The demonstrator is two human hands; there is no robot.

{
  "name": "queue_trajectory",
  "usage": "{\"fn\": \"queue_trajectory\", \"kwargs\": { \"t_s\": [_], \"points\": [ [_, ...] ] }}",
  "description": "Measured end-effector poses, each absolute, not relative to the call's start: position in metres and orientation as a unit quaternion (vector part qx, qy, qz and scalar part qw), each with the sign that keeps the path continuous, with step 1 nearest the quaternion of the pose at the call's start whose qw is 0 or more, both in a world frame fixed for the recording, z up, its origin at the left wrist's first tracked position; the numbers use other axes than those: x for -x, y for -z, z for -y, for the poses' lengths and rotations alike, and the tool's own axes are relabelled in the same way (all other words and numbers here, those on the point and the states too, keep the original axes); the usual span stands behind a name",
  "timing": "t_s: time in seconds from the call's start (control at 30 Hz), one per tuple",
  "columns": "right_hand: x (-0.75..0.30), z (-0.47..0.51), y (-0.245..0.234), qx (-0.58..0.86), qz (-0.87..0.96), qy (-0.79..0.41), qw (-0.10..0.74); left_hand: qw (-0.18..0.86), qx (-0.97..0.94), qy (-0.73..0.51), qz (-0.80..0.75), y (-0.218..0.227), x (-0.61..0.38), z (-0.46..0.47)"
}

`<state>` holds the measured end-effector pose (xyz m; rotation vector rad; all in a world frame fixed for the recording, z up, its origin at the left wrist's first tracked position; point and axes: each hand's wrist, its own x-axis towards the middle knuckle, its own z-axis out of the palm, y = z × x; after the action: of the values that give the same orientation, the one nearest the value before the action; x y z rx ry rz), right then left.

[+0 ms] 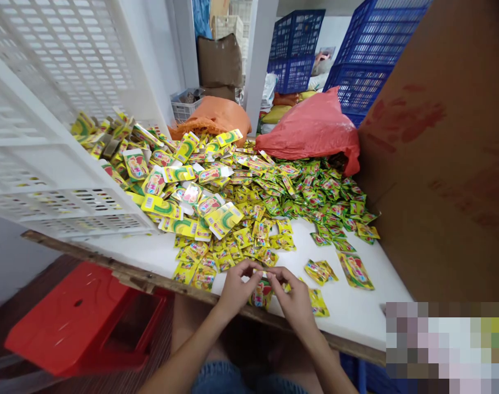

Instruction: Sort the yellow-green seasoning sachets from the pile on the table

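My left hand (pixel 237 289) and my right hand (pixel 293 302) meet at the front edge of the white table. Between their thumbs and fingers they pinch the top of a small printed carton (pixel 261 294), green and red on its face, with a white edge at the top. Just beyond my hands lie many small yellow sachets (pixel 243 238). Two overlapping yellow sachets (pixel 320 271) and a flat green-and-yellow packet (pixel 355 270) rest to the right. Another yellow sachet (pixel 319 302) is beside my right hand, partly behind it.
Yellow cartons (pixel 179 210) spill from a tipped white plastic crate (pixel 105 202) at left. Green sachets (pixel 315 197) pile before a red sack (pixel 310 126); an orange sack (pixel 220 117) lies behind. A cardboard wall (pixel 446 164) bounds the right. A red stool (pixel 68 317) stands lower left.
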<state>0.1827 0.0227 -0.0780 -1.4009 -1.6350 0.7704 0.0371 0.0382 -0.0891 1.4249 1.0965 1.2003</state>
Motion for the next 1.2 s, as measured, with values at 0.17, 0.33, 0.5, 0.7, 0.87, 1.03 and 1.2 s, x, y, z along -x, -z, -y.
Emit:
{"fn": "queue_trajectory", "kwargs": {
  "t_s": [0.17,0.33,0.5,0.7,0.87,1.03,1.2],
  "points": [
    [-0.184,-0.015,0.087,0.544,0.644,-0.310,0.440,0.482,-0.577,-0.494,-0.435,0.095,-0.033,-0.036],
    [-0.176,-0.012,0.101,0.524,0.646,-0.325,0.449,0.465,-0.623,-0.468,-0.420,0.097,-0.025,-0.034],
    [-0.228,0.007,0.046,0.564,0.672,-0.277,0.392,0.504,-0.593,-0.473,-0.413,0.102,-0.019,-0.033],
    [-0.378,0.036,0.008,0.720,0.648,-0.213,0.126,0.493,-0.599,-0.440,-0.452,0.105,-0.022,-0.040],
    [-0.390,-0.024,0.076,0.856,0.501,-0.035,0.121,0.479,-0.620,-0.423,-0.455,0.103,-0.025,-0.036],
    [-0.368,-0.045,0.099,0.868,0.477,0.013,0.140,0.520,-0.565,-0.457,-0.449,0.107,-0.017,-0.034],
    [-0.314,-0.015,0.081,0.720,0.549,-0.055,0.420,0.589,-0.524,-0.472,-0.394,0.101,-0.032,-0.038]
  ]
}}
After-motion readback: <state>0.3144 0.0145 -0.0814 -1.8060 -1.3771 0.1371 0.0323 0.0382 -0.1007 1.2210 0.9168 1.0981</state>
